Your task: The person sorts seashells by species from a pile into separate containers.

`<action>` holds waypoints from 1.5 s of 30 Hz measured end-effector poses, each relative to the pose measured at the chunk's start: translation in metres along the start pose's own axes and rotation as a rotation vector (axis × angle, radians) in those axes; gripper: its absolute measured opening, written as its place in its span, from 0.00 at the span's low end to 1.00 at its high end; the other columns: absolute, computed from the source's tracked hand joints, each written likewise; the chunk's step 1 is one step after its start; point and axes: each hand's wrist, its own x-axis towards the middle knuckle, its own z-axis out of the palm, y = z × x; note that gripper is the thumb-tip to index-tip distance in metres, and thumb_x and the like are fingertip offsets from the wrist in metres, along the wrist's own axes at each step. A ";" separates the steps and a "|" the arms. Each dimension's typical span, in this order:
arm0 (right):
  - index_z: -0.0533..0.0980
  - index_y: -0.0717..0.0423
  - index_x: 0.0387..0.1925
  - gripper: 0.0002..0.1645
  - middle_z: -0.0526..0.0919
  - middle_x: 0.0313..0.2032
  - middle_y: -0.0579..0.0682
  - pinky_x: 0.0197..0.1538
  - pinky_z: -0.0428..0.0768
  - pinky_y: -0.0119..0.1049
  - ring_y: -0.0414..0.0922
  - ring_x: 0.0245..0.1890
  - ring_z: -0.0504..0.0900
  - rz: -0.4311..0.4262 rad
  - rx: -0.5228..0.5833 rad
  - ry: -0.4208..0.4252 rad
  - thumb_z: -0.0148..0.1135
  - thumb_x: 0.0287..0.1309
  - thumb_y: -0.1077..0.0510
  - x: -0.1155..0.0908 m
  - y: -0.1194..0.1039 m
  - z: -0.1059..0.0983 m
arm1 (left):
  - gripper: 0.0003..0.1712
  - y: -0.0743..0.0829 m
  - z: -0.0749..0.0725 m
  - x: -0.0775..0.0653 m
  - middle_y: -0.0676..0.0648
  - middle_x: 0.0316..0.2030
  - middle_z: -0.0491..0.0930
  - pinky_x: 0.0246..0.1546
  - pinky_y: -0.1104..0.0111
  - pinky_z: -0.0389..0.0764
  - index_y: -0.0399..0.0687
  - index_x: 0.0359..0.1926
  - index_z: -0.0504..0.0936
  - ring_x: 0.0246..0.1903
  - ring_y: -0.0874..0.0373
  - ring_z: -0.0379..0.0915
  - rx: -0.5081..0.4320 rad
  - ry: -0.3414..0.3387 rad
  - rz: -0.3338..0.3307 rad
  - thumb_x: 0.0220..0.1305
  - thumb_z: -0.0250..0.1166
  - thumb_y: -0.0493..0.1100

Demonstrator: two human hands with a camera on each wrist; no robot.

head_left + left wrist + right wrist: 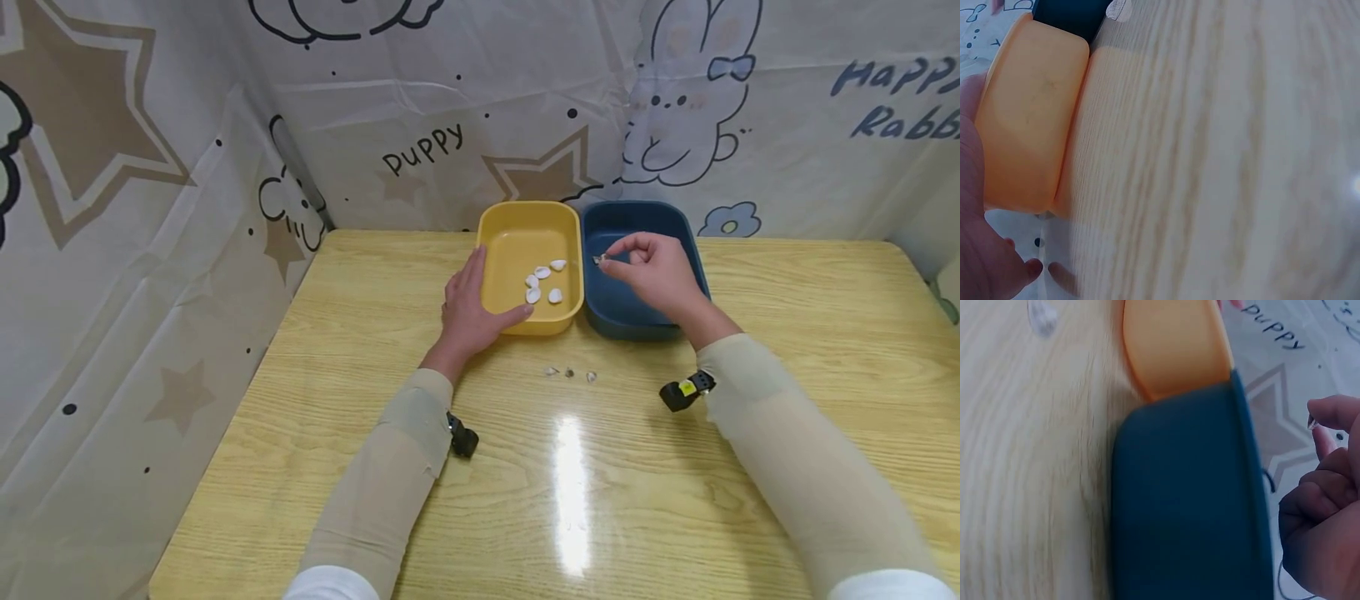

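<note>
My left hand (474, 308) rests at the near left corner of a yellow plastic tub (543, 218), its straight fingers along the left side and its thumb across the near rim. Several white seashells (555, 296) lie in that tub. Between thumb and index finger my right hand (660, 271) pinches a small, dark-patterned shell (600, 259), held above the dark blue tub (630, 310). In the right wrist view this little shell (1312, 422) shows at the fingertips, with the other fingers curled. Three small shells (569, 372) lie in a row on the table before the tubs.
Both tubs stand side by side near the back edge of the wooden table (337, 417). Behind and to the left hangs a printed cloth (360, 100) with cartoon figures. A glare streak (572, 500) crosses the near tabletop.
</note>
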 end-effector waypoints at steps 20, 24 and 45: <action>0.81 0.57 0.44 0.16 0.66 0.15 0.47 0.18 0.62 0.35 0.43 0.13 0.64 0.148 -0.081 0.056 0.68 0.64 0.50 0.028 0.034 0.005 | 0.70 0.000 0.000 -0.001 0.62 0.78 0.41 0.67 0.47 0.50 0.73 0.80 0.36 0.73 0.51 0.40 0.040 0.008 -0.004 0.46 0.70 0.76; 0.82 0.58 0.44 0.16 0.66 0.15 0.46 0.18 0.62 0.34 0.43 0.13 0.65 0.154 -0.108 0.054 0.68 0.63 0.49 0.031 0.036 0.007 | 0.70 0.000 -0.001 -0.002 0.61 0.78 0.41 0.67 0.47 0.47 0.73 0.79 0.36 0.74 0.48 0.40 0.057 0.009 0.002 0.46 0.69 0.77; 0.81 0.57 0.47 0.16 0.68 0.17 0.48 0.20 0.64 0.35 0.45 0.15 0.66 0.163 -0.123 0.052 0.68 0.63 0.51 0.032 0.037 0.008 | 0.70 0.001 -0.002 -0.002 0.63 0.78 0.40 0.67 0.48 0.46 0.73 0.79 0.36 0.73 0.49 0.39 0.067 0.007 -0.004 0.45 0.68 0.78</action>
